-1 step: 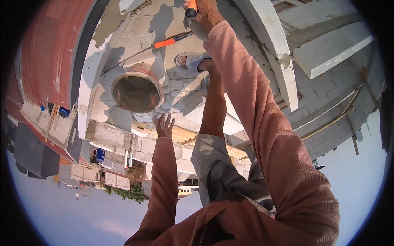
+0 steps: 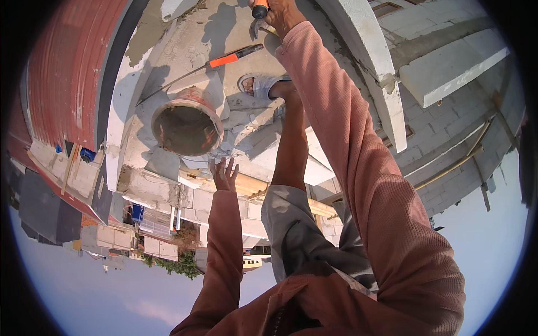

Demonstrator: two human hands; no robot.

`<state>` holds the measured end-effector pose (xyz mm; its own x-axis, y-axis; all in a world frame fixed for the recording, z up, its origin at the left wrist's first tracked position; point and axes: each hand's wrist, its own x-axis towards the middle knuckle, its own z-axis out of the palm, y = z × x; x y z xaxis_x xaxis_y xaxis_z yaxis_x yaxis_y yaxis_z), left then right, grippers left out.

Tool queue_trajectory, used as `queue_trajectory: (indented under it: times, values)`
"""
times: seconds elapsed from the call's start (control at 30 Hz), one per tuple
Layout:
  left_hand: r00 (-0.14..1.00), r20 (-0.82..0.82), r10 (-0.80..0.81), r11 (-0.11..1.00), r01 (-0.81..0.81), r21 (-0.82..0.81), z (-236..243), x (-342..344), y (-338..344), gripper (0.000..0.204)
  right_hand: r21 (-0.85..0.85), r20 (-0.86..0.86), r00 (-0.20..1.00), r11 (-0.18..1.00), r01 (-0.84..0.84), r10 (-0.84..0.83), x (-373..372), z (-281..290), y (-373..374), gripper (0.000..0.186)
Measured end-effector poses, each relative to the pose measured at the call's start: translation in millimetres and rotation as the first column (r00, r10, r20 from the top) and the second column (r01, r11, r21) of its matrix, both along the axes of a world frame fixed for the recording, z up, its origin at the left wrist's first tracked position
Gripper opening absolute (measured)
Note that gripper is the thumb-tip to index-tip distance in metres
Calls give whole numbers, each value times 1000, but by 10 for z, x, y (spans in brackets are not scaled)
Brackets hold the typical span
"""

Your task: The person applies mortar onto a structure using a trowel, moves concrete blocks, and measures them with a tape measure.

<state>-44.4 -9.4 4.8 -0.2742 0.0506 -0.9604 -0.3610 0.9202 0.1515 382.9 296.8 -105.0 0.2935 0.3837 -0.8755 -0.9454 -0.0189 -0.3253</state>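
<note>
At the top edge, my right hand (image 2: 284, 18) is wrapped round a claw hammer (image 2: 260, 11) with an orange and black grip. The hammer's curved metal claw shows below the grip; part of the tool is cut off by the frame. My left hand (image 2: 225, 175) holds nothing, its fingers spread just below a round bucket (image 2: 216, 124) of grey mortar (image 2: 188, 130). Beyond the bucket lies a long thin-bladed tool (image 2: 224, 60) with an orange and black handle, perhaps a saw.
My sandalled foot (image 2: 263, 86) stands right of the bucket, among broken pale block pieces (image 2: 263, 116). Pale block walls rise at left (image 2: 120, 120) and right (image 2: 386, 75). Red corrugated sheeting (image 2: 70, 73) lies far left. Bamboo poles (image 2: 255, 185) run below the ledge.
The hammer has shifted slightly, and more of its claw shows below my right hand. My left hand has dropped a little toward me, still spread.
</note>
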Motion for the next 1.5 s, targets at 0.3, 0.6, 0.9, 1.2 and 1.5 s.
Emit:
queue_trajectory:
  times: [0.3, 0.6, 0.9, 1.2, 1.5]
  values:
    - [991, -91, -94, 995, 91, -42, 268, -74, 29, 93, -124, -86, 969, 967, 222, -233, -40, -320, -527, 31]
    - [972, -130, -198, 980, 193, -50, 419, -228, 240, 90, -175, -78, 989, 978, 113, -128, 193, -116, -1349, 20]
    - [949, -147, -278, 953, 254, -165, 481, -164, 115, 93, -399, -97, 960, 894, 205, -263, 454, -7, -2647, 21]
    - [956, -76, -285, 943, 265, -203, 675, -40, -195, 92, -532, -74, 853, 703, -472, 517, 780, 402, -4022, 31]
    - [855, 78, -514, 848, 519, -107, 1373, 951, -214, 79, -744, 299, -7, 228, -628, 954, 638, 1233, -3050, 44]
